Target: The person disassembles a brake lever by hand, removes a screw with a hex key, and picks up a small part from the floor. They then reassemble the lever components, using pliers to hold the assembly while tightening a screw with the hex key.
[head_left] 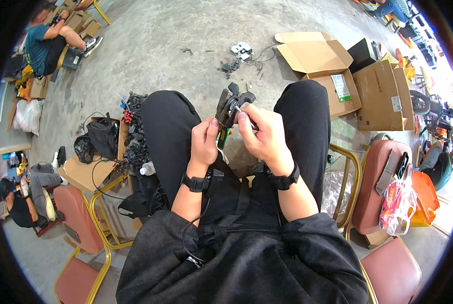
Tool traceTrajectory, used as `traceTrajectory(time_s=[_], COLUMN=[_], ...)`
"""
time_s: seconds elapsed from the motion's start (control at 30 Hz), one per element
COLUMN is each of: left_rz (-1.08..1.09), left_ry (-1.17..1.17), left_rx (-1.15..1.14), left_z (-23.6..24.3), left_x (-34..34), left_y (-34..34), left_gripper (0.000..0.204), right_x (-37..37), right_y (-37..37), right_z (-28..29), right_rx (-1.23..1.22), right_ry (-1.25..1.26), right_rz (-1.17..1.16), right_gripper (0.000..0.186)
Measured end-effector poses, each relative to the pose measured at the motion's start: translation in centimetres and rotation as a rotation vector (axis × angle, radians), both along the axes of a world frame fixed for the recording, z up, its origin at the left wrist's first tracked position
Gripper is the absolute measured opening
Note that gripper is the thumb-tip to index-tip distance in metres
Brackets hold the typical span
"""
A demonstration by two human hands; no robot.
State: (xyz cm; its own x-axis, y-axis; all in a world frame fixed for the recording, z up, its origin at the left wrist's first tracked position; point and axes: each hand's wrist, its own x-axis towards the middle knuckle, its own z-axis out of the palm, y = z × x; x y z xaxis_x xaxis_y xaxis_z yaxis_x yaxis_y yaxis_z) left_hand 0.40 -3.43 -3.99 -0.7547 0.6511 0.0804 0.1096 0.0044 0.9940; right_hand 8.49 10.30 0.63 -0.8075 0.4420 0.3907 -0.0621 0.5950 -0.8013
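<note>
Between my raised knees I hold a black angular device [231, 99] with several stubby arms at its far end. My left hand [204, 143] is closed on its near left side. A narrow green and black piece [223, 137] shows just right of the left fingertips; what it belongs to is unclear. My right hand [265, 136] pinches a thin light metal piece [238, 108] against the device's right side. The fingers hide most of that piece, so its kind cannot be told. Both wrists wear black straps, and a cable runs along my left forearm.
Small electronic parts [242, 51] lie on the concrete floor ahead. Open cardboard boxes [381, 96] stand at the right. Tangled black cables [138, 137] fill a box at my left. Pink-padded chairs [381, 187] flank me. A person [49, 43] sits at the far left.
</note>
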Motion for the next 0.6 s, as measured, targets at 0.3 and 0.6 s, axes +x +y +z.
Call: traceTrajectory(time_s=[0.3, 0.6], left_rz=[-0.021, -0.071], left_ry=[-0.082, -0.075], left_rx=[0.018, 0.028], left_z=[0.15, 0.12], left_x=[0.13, -0.05], left_y=[-0.03, -0.10], left_gripper=[0.038, 0.039], right_x=[-0.26, -0.16], right_y=[0.19, 0.37], right_z=[-0.14, -0.24], right_rx=[0.172, 0.159], right_ry=[0.065, 0.066], right_rz=[-0.025, -0.059], right_gripper=[0.007, 0.008])
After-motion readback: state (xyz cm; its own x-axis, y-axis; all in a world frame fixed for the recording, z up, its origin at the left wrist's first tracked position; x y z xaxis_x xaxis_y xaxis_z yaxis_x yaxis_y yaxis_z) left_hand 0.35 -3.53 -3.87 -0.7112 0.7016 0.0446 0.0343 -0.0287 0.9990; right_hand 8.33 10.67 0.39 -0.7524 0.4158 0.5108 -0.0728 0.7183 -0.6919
